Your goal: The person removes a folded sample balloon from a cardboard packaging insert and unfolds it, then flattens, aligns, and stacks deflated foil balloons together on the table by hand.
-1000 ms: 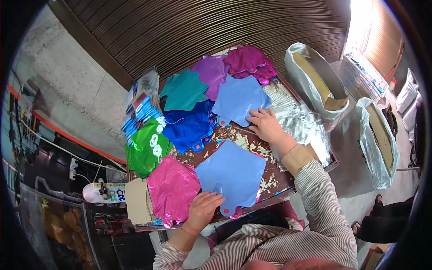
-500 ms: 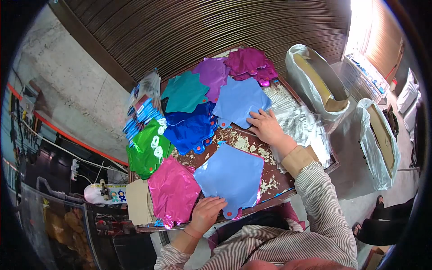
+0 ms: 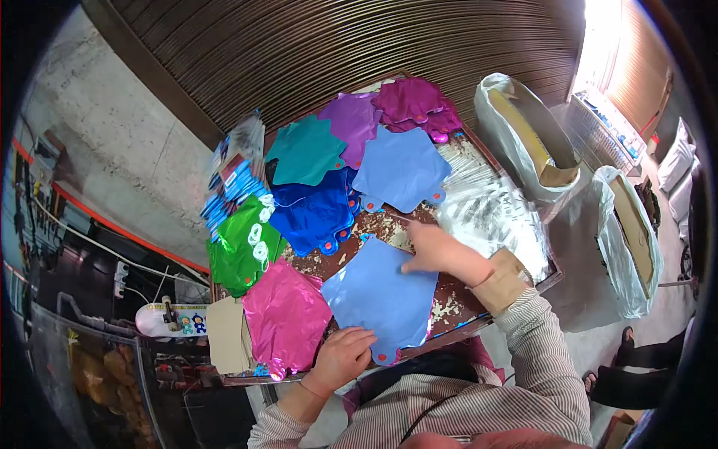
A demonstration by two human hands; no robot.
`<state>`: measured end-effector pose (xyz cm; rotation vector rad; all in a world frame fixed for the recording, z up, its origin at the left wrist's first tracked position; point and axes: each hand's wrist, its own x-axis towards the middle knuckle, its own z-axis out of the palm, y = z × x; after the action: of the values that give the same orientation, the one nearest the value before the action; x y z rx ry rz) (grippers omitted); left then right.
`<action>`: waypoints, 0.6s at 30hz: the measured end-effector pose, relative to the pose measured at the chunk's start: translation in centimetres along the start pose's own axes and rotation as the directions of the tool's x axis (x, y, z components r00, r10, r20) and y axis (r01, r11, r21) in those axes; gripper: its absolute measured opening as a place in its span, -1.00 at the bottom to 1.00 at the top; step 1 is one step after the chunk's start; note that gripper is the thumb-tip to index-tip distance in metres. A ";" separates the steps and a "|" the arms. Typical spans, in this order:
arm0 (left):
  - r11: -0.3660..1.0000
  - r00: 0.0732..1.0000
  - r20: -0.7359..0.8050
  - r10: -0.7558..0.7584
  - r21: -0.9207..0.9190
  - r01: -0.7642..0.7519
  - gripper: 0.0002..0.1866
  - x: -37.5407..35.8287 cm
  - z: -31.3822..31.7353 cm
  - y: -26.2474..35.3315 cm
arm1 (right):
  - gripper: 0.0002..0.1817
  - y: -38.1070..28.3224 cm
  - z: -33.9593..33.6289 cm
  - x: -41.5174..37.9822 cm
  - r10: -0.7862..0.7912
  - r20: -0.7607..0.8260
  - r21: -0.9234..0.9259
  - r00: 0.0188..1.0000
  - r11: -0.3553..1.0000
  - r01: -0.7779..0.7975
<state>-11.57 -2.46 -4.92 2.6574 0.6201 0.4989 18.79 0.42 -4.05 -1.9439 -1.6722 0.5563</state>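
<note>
The left hand (image 3: 345, 359) lies on the lower left edge of the near light-blue sheet (image 3: 380, 295), its fingers close together. That sheet lies at the table's (image 3: 449, 299) near side, with 1 red dot at its bottom and the pink sheet (image 3: 288, 318) just left of it. The right hand (image 3: 441, 253), blurred, is at the near sheet's upper right edge, thumb apart from the fingers; whether it touches, I cannot tell. Farther off are the dark-blue sheets (image 3: 310, 217), clear bags (image 3: 497, 213) and the far light-blue sheet (image 3: 402, 168).
</note>
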 end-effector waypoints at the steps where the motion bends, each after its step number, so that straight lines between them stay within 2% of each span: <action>1: 1.000 1.000 0.003 0.007 0.005 -0.007 -0.72 0.0 0.0 0.0 | -0.52 -0.9 0.1 -0.4 0.012 0.115 -0.039 0.993 0.999 -0.008; 2: 1.000 1.000 0.006 0.014 0.010 -0.014 -0.72 0.0 -0.1 -0.1 | -0.53 -1.4 0.2 -0.5 0.028 0.228 -0.077 0.973 0.997 -0.010; 8: 1.000 1.000 -0.006 0.005 0.012 -0.005 -0.72 -0.1 0.1 0.1 | -0.56 0.9 1.3 0.5 -0.068 0.226 -0.028 0.972 0.997 0.076; 12: 0.999 0.999 -0.017 0.032 0.032 -0.031 -0.72 0.4 0.1 0.5 | -0.64 2.7 0.8 1.7 -0.020 0.347 -0.011 0.938 1.000 0.025; 18: 0.990 0.993 0.011 0.116 0.079 -0.116 -0.73 2.0 0.5 0.9 | -0.74 2.8 0.9 1.9 0.024 0.206 -0.157 0.978 0.988 0.009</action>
<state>-9.40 -2.42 -4.47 2.7813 0.4949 0.5079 20.74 2.08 -6.43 -2.0637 -1.8879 0.6680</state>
